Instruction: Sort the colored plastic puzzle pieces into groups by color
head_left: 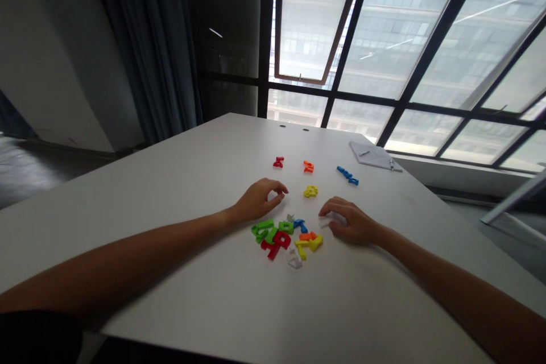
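Note:
My left hand (261, 199) hovers or rests at the left of the coloured pieces, thumb and fingers apart, holding nothing. At the right, my right hand (347, 220) has its fingers round a white piece (325, 220) on the table. Between and below the hands lies a loose pile with green pieces (263, 226), red pieces (281, 239), a blue piece (300, 224), an orange piece (307, 236), yellow pieces (315, 243) and a white piece (293, 259). A yellow cluster (311, 191) sits beyond, between the two hands.
Farther back on the white table (191, 165) are a red cluster (278, 162), an orange cluster (308, 166) and a joined blue row (347, 175). A white pad (373, 156) with pens lies at the back right. Windows and a dark curtain stand behind the table.

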Available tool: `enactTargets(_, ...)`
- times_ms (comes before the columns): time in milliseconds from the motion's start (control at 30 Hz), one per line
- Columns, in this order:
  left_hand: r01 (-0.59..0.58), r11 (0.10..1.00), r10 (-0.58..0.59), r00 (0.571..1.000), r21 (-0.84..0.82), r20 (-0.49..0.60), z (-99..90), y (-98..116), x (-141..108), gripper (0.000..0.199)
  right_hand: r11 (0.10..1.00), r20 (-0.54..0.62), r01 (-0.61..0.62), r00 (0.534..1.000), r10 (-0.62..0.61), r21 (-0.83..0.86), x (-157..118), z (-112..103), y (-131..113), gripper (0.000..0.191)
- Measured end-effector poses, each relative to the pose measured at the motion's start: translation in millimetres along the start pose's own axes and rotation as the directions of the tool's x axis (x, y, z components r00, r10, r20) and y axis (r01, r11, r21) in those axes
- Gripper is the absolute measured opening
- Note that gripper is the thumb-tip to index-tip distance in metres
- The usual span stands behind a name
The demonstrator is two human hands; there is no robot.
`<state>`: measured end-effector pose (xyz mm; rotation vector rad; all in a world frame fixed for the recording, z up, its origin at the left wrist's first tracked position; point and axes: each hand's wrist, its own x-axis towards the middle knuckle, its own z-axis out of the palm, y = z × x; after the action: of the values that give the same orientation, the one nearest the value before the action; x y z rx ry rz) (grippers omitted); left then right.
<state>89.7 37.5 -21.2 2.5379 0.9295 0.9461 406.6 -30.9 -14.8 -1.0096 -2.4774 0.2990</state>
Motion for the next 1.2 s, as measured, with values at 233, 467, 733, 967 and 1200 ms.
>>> enactTargets(233, -0.012, 0.997, 0.016, 0.998, -0.081, 0.059, 0.4, 11.2, -1.6, 0.022, 0.986, -0.117, -0.146, 0.981, 0.154, 0.077, 7.9, 14.9, -16.6, 0.021)
enactTargets(467, -0.142, 0.983, 0.149, 0.988, -0.116, 0.052, -6.5, 39.1, -4.1, 0.03, 0.97, -0.406, -0.11, 0.894, 0.191, 0.215, 18.9, 33.5, -47.7, 0.015)
enactTargets(733, -0.262, 0.964, 0.264, 0.963, -0.047, 0.042, -9.9, 46.1, -7.2, 0.021, 0.997, -0.502, 0.004, 0.864, 0.038, 0.083, 13.9, 39.3, -65.3, 0.014)
enactTargets(967, -0.302, 0.953, 0.302, 0.953, 0.013, 0.012, -10.9, 46.3, -8.6, 0.025, 0.998, -0.536, 0.012, 0.844, 0.022, 0.06, 12.4, 42.6, -62.5, 0.021)
enactTargets(1200, -0.318, 0.947, 0.318, 0.948, 0.052, 0.008, -9.4, 45.9, -9.4, 0.023, 0.997, -0.547, 0.01, 0.836, 0.031, 0.071, 11.7, 42.6, -62.7, 0.02)
